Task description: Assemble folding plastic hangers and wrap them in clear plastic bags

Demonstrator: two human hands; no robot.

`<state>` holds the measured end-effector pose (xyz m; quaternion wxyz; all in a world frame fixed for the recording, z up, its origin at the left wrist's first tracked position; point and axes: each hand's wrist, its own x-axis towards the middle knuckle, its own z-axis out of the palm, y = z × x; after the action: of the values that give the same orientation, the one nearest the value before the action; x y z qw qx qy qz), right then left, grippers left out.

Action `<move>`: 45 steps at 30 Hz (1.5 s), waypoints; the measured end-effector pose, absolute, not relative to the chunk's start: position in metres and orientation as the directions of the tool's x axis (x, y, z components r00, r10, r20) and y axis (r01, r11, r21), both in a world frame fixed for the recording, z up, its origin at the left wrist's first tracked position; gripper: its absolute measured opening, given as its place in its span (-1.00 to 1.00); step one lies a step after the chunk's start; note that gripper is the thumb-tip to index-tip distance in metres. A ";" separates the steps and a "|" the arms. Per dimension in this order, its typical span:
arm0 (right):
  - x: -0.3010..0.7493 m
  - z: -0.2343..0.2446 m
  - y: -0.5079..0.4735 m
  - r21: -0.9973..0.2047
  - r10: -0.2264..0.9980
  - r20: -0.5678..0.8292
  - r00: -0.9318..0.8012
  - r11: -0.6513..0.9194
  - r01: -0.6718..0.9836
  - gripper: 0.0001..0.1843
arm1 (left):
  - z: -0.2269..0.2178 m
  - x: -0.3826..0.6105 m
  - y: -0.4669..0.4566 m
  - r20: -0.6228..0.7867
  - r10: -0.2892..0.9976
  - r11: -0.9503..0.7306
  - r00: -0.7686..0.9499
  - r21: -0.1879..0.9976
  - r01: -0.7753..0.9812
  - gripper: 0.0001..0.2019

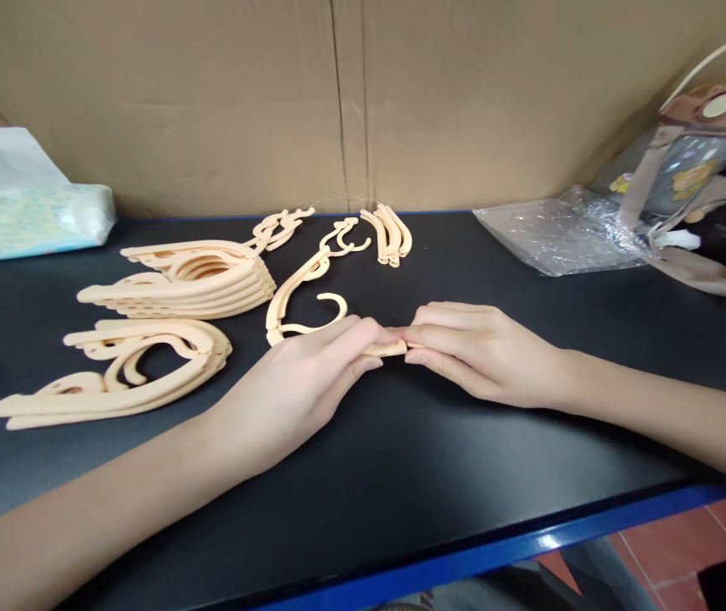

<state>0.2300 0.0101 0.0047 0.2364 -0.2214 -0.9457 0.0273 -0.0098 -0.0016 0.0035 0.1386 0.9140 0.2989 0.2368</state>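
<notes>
A cream plastic folding clothes hanger [291, 288] lies across the dark table, with its curved hook [337, 304] pointing up beside my knuckles. My left hand [312, 365] is closed around one arm of this hanger and covers much of it. The arm's end shows past the thumb. There my right hand [490, 352] pinches with thumb and fingers, its tips touching that end. Whether a separate piece is between the right fingers is hidden. Left of my left hand lie a stack of folded hangers [210, 293] and a smaller pile of folded hangers [140, 395].
Loose hook pieces [280, 229] and several loose hanger arms [389, 233] lie at the back. A tissue pack [38, 212] sits at the far left. Clear plastic wrap [554, 238] and a bottle with a strap [687, 165] are at right. Cardboard [223, 102] stands behind.
</notes>
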 end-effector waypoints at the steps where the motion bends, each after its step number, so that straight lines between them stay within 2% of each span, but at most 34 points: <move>1: 0.230 0.005 0.010 -0.153 0.438 0.437 -0.786 0.897 0.415 -0.68 | 0.004 -0.010 -0.001 0.350 0.615 -0.782 0.707 0.389 0.487 -0.80; 7: 0.233 0.003 0.012 -0.195 0.545 0.456 -0.704 0.832 0.519 -0.58 | 0.006 -0.013 -0.003 0.346 0.650 -0.759 0.677 0.350 0.550 -0.79; 11: 0.237 0.005 0.012 -0.332 0.684 0.317 -0.657 0.729 0.598 -0.53 | 0.006 -0.013 -0.004 0.345 0.660 -0.749 0.667 0.362 0.555 -0.79; 14: 0.238 0.006 0.012 -0.377 0.707 0.264 -0.656 0.702 0.604 -0.55 | 0.006 -0.012 -0.004 0.333 0.670 -0.740 0.664 0.375 0.559 -0.80; 21: 0.238 0.007 0.011 -0.343 0.670 0.294 -0.682 0.740 0.578 -0.55 | 0.008 -0.013 -0.004 0.309 0.675 -0.734 0.670 0.374 0.567 -0.78; 26: 0.237 0.005 0.011 -0.236 0.598 0.373 -0.709 0.800 0.551 -0.66 | 0.008 -0.014 -0.005 0.301 0.660 -0.750 0.688 0.305 0.586 -0.74; 29: 0.235 0.004 0.010 -0.240 0.585 0.389 -0.712 0.810 0.535 -0.70 | 0.008 -0.014 -0.005 0.299 0.659 -0.751 0.690 0.304 0.586 -0.74; 34: 0.235 0.004 0.013 -0.214 0.582 0.402 -0.707 0.811 0.545 -0.63 | 0.010 -0.016 -0.007 0.289 0.651 -0.758 0.702 0.300 0.579 -0.75; 40: 0.240 0.005 0.017 -0.171 0.544 0.379 -0.749 0.837 0.520 -0.58 | 0.016 -0.017 -0.007 0.354 0.595 -0.801 0.721 0.195 0.566 -0.75; 45: 0.238 0.007 0.016 -0.132 0.487 0.386 -0.783 0.870 0.476 -0.73 | 0.017 -0.018 -0.005 0.418 0.658 -0.732 0.627 0.160 0.662 -0.77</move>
<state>0.2382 0.0156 0.0066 0.2079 -0.2551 -0.9442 0.0136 -0.0177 -0.0048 0.0171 -0.0044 0.9019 0.3657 0.2298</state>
